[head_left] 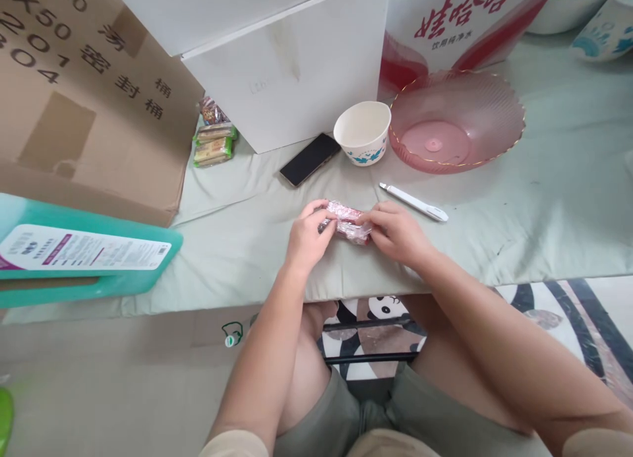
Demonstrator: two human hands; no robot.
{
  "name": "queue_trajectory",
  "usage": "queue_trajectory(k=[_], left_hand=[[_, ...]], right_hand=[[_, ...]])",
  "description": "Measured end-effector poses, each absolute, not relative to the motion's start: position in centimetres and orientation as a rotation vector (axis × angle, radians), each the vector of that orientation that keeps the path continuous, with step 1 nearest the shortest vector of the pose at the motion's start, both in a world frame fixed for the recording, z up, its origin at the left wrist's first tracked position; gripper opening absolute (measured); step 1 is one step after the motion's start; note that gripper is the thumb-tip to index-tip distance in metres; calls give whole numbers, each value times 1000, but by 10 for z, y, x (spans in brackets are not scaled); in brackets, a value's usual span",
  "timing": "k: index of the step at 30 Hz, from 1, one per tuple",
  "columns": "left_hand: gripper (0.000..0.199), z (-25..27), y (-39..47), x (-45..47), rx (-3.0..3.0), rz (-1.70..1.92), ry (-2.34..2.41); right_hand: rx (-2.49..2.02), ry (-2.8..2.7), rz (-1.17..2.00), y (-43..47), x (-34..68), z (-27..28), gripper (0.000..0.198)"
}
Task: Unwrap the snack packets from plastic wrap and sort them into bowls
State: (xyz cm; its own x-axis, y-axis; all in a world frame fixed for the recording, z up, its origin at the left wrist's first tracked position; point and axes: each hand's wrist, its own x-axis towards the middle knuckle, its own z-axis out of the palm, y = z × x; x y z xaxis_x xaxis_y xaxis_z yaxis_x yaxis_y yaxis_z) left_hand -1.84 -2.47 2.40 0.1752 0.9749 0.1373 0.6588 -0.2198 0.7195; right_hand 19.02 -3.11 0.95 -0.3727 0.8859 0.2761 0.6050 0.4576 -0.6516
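A small snack packet (350, 222) in shiny clear and red wrapping lies low over the cloth, held between my two hands. My left hand (310, 235) pinches its left end with thumb and fingers. On the opposite end, the fingers of my right hand (395, 231) are closed on the wrapping. Just beyond my right hand rests a white utility knife (414, 202). A black phone (310, 159) and a white paper bowl with a blue pattern (363, 134) stand behind the packet.
A pink ribbed bowl (457, 124) stands at the back right, before a red and white carton (445, 28). White boxes (291, 68) and a cardboard box (89, 107) line the back and left. Green-ended snack packs (213, 151) lie between them. A teal jug (89, 252) lies left.
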Motion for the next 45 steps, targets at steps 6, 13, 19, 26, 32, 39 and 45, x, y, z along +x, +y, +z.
queue_trajectory(k=[6, 13, 19, 26, 32, 39, 45], left_hand=[[10, 25, -28, -23, 1998, 776, 1560], [10, 25, -27, -32, 1864, 885, 1474], [11, 33, -21, -52, 929, 1195, 1657], [37, 23, -22, -74, 1355, 1133, 1856], [17, 24, -27, -69, 2202, 745, 1476], [18, 31, -17, -56, 2038, 1099, 1476], [21, 43, -1, -46, 1793, 1301, 1546]], right_hand=[[-1290, -1978, 554, -31, 215, 9, 32], [-1405, -1961, 441, -28, 232, 4, 29], [-1468, -2003, 431, -25, 242, 0, 28], [-1431, -1834, 250, -35, 238, 18, 26], [-1234, -2314, 286, -47, 214, 21, 21], [-1343, -1877, 184, -25, 211, 19, 20], [-1401, -1571, -198, -9, 201, 52, 25]])
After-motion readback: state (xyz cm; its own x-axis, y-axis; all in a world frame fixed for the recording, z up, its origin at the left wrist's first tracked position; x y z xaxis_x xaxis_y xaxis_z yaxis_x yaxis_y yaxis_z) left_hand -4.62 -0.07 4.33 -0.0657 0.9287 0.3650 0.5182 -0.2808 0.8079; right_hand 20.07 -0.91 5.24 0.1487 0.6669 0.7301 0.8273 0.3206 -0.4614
